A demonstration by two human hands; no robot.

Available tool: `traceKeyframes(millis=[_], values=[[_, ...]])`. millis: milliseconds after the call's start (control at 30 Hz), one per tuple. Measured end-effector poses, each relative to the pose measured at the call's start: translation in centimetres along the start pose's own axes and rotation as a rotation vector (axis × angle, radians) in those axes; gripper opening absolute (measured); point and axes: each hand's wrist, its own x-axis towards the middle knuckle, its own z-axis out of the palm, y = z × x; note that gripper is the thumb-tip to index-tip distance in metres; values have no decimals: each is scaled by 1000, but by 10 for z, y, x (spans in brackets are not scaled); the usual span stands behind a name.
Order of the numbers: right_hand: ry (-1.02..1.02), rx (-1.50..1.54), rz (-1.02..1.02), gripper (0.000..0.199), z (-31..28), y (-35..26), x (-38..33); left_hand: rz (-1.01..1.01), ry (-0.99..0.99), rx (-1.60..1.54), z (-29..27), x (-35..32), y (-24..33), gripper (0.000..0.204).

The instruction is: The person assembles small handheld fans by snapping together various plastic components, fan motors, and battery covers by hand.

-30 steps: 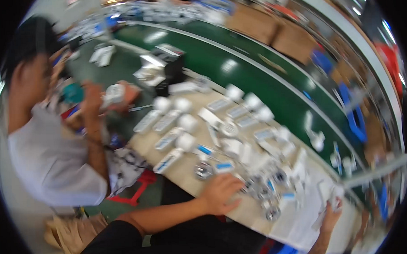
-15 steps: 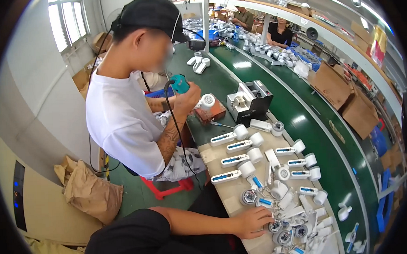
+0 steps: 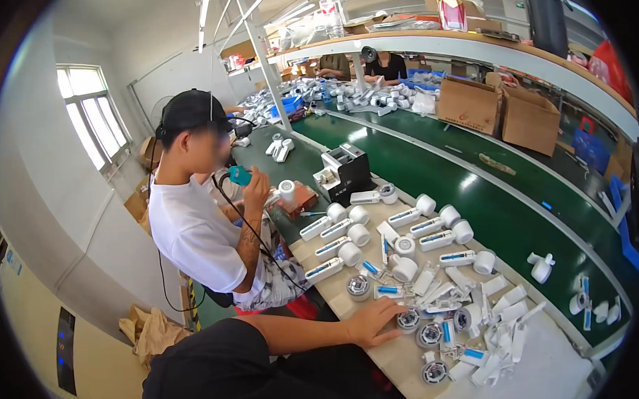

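- Round grey disc part (image 3: 408, 319) is seen in the head view at the near edge of the beige worktop (image 3: 314, 256), touching the fingertips of the left hand (image 3: 374, 323).
- Left hand is laid flat, palm down, fingers spread and loosely extended; nothing is enclosed in them. The forearm is brought in from the lower left.
- Disc lies just past the fingertips, toward the person's right; being round, no long axis is shown. A second disc (image 3: 430, 334) sits just beside it, further right.
- Right hand is not found in the frame, so its fingers cannot be judged; the left is the only hand near the disc.
- White handheld units with blue labels (image 3: 334, 266) are lined up beyond the hand, long axes running toward the green conveyor belt (image 3: 474, 187).
- Loose white shell pieces (image 3: 496, 334) are heaped to the right.
- A seated co-worker in a white shirt (image 3: 194, 235) is noted to the left, holding a teal tool.
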Motion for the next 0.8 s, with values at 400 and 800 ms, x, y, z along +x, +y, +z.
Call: traceKeyframes(millis=[400,800], values=[[-250,275,-58,41,222,-32,-4,-86,126,86,2,1,8,52],[-327,341,-233,40,260,-100,36,-89,223,-58,-4,-12,3,50]])
